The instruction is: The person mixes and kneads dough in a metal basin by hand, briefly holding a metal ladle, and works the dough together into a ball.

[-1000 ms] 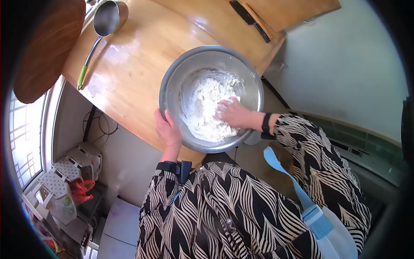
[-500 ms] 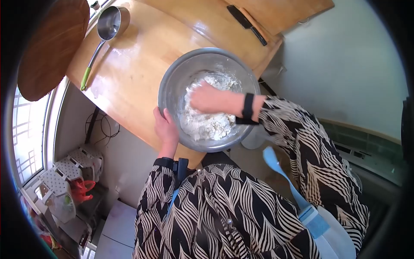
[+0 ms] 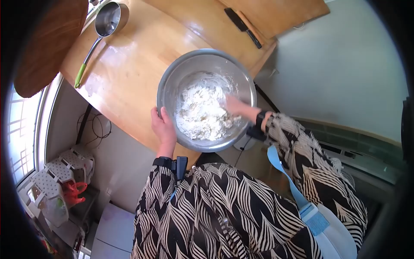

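Observation:
A large metal mixing bowl (image 3: 171, 86) stands at the near edge of the wooden table. Inside it lies a lumpy white mix of flour (image 3: 200, 110), with a dusting up the wall. My left hand (image 3: 164, 130) holds the bowl's left rim, thumb over the edge and fingers around the outside. At the right side of the bowl, my right hand (image 3: 237, 106) is inside over the flour, its fingertips smeared by motion. Whether those fingers grip anything cannot be made out.
On the wooden table (image 3: 138, 64) lie a metal ladle with a green handle (image 3: 110, 20) at the upper left and a black-bladed knife (image 3: 242, 26) at the back right. A round wooden board (image 3: 51, 47) is at far left. Several stools (image 3: 60, 170) stand below.
My right hand has moved from the middle of the flour to the bowl's right side, uncovering more of the mix. My left hand stays on the rim. The view has shifted slightly.

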A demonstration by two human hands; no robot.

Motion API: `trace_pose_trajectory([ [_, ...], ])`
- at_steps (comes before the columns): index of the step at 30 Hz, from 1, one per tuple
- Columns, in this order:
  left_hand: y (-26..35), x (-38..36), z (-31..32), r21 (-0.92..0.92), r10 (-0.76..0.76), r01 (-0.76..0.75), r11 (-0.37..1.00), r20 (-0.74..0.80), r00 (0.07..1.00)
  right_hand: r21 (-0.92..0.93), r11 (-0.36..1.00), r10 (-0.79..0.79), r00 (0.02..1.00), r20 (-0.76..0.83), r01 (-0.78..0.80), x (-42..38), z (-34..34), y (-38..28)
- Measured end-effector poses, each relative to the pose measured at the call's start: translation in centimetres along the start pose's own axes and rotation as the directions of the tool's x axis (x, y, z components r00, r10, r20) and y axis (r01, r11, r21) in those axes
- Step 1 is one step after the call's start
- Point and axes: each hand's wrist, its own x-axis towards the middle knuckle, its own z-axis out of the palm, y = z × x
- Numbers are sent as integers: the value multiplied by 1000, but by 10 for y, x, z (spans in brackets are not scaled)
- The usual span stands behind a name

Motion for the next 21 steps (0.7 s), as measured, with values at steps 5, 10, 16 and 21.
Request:
trace_pose_trajectory([
  [5,8,-6,3,81,-4,6,997,-22,1000,-212,976,36,996,-76,-51,-66,45,-82],
  [10,10,-3,2,198,-13,9,980,22,1000,-532,845,-160,975,-156,54,-34,94,-84],
  [16,7,-5,2,249,49,-55,967,30,998,-257,966,-43,988,-147,4,3,69,-89],
  [21,8,-2,0,261,-6,-10,965,60,998,-262,858,-430,897,103,441,-11,12,-77],
])
